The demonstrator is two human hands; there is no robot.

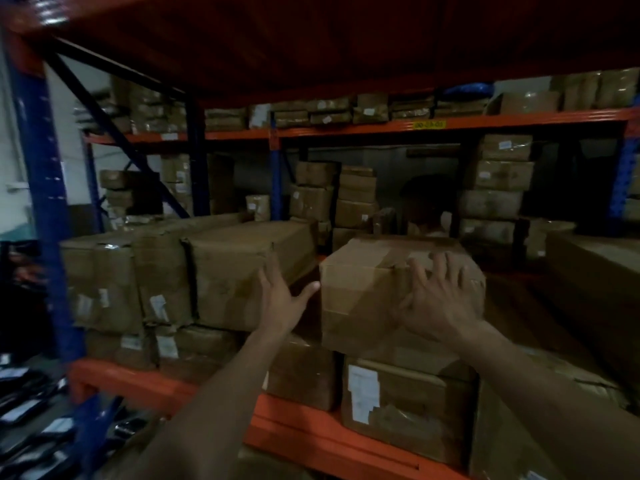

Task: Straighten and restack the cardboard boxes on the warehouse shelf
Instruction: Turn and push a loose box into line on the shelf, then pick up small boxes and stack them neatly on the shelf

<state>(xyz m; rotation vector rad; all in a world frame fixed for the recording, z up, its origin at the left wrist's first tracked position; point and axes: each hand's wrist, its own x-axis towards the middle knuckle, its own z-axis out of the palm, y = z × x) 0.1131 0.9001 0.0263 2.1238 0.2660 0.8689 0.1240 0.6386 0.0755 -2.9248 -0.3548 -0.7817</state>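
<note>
A taped brown cardboard box (360, 292) sits on top of a lower box (408, 407) with white labels, on the orange shelf beam (311, 441). My right hand (440, 299) lies flat on the box's front right face, fingers spread over its top edge. My left hand (282, 299) is open in the gap to the left of that box, its thumb close to the box's left edge; I cannot tell if it touches. Behind it stands a large, dented box (235, 271), one of a row of tall boxes (131, 282) stacked on lower ones.
A blue rack upright (45, 202) stands at the left, an orange deck (311, 39) overhangs. A large box (595, 289) fills the right. More stacked boxes (498, 181) line the rack behind. A person's head (429, 206) shows beyond. Dark packets (31, 427) litter the floor at lower left.
</note>
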